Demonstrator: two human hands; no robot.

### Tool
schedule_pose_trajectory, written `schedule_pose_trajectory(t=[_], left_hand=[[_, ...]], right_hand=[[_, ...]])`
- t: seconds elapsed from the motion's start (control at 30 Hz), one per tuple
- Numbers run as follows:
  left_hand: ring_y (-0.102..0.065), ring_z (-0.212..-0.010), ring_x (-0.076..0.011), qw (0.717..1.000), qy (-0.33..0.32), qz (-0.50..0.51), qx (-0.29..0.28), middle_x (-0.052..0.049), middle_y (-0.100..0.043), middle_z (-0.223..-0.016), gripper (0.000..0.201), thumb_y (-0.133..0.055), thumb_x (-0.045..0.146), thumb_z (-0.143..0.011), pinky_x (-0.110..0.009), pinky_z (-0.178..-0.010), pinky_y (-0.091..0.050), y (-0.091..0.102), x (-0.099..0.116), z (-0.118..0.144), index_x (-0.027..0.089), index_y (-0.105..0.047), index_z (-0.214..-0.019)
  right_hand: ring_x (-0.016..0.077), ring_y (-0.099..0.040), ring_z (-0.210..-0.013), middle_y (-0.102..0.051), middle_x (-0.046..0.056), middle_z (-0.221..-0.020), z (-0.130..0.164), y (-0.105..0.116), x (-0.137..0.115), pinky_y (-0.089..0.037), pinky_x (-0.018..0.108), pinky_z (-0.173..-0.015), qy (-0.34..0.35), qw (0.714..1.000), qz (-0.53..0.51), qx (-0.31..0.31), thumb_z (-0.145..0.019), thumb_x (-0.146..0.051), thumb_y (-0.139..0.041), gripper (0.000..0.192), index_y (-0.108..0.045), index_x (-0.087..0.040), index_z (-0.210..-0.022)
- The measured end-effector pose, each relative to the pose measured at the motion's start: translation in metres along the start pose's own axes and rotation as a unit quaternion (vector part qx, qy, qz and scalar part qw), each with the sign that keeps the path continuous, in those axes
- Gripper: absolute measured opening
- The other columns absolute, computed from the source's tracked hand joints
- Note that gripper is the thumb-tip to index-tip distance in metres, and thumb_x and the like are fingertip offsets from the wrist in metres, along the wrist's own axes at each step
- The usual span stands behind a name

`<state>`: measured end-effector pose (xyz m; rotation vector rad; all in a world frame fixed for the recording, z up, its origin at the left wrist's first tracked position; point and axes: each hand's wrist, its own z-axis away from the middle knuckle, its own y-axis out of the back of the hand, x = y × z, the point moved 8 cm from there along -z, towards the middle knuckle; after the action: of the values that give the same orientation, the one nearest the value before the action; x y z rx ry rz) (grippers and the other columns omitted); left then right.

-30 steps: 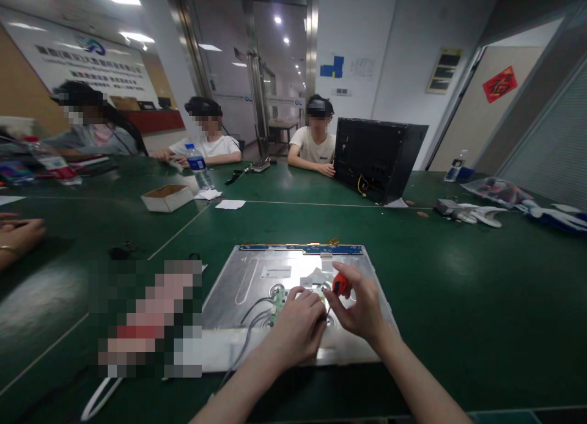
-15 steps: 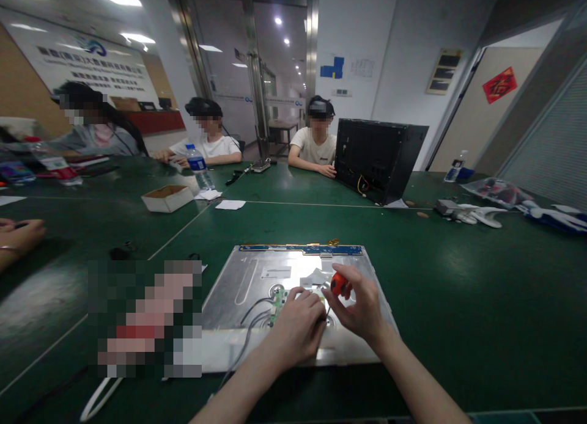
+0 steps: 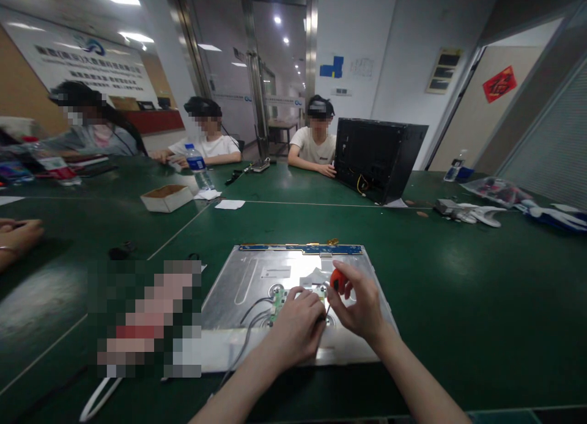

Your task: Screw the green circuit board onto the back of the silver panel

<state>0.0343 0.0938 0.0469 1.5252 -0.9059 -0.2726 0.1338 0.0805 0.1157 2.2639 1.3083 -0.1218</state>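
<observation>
The right hand (image 3: 360,308) is closing around the orange-red handle of a small screwdriver (image 3: 338,281), fingers wrapped fully and thumb pinching near the top, and the shaft is pointing down toward the middle of the silver metal back panel (image 3: 250,283) of a flat display lying on the green table (image 3: 458,289). The tilt looks chosen to keep the tip seated in a screw (the tip itself is hidden behind the knuckles). The left hand (image 3: 296,329) is curling loosely, knuckles up, and pressing down on the panel just beside the screwdriver shaft, probably to steady the tool or the part beneath; whether it is gripping anything I cannot tell. A small green circuit board (image 3: 278,299) is sitting on the panel just left of that hand, with grey wires (image 3: 250,326) running from it toward the panel's near edge. A blue strip board (image 3: 300,249) is lining the panel's far edge. Beyond the panel, a black computer case (image 3: 378,158) is standing open-sided, and a person in a white shirt (image 3: 316,144) is sitting just left of it; a small cardboard box (image 3: 166,198) and a water bottle (image 3: 198,165) are lying well to the panel's far left
</observation>
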Motion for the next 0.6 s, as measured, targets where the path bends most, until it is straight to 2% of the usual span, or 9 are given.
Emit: schedule_pose_trajectory(t=[0.2,0.4,0.6], left_hand=[[-0.058,-0.093,-0.0233,1.0,0.002,-0.002,0.014,-0.006,-0.066,-0.092,0.011,-0.054,0.013,-0.079,-0.044,-0.097,-0.035,0.0013,-0.0005,0.0013,0.019,-0.061,-0.086],[-0.058,-0.092,-0.0237,1.0,-0.004,-0.004,0.004,-0.007,-0.066,-0.092,0.011,-0.052,0.014,-0.08,-0.044,-0.095,-0.036,-0.0009,-0.0006,0.0003,0.018,-0.06,-0.086],[-0.058,-0.096,-0.0244,1.0,0.001,0.004,0.0,-0.006,-0.066,-0.096,0.013,-0.053,0.015,-0.08,-0.044,-0.097,-0.035,0.0007,-0.0004,0.0002,0.02,-0.061,-0.09]], right_hand=[[0.0113,-0.051,-0.056,-0.059,-0.001,-0.074,-0.0004,-0.0015,-0.0012,-0.044,0.022,-0.047,0.018,1.0,0.001,-0.008,-0.087,-0.019,-0.057,0.044,-0.043,-0.022,-0.129],[0.0132,-0.055,-0.059,-0.062,0.003,-0.08,0.0001,-0.0005,-0.0009,-0.045,0.023,-0.045,-0.003,0.999,-0.029,-0.016,-0.085,-0.014,-0.049,0.049,-0.041,-0.019,-0.132],[0.0106,-0.046,-0.052,-0.055,-0.002,-0.072,0.001,0.0011,-0.0011,-0.042,0.022,-0.045,0.006,1.0,-0.007,0.008,-0.085,-0.015,-0.054,0.047,-0.041,-0.021,-0.13]])
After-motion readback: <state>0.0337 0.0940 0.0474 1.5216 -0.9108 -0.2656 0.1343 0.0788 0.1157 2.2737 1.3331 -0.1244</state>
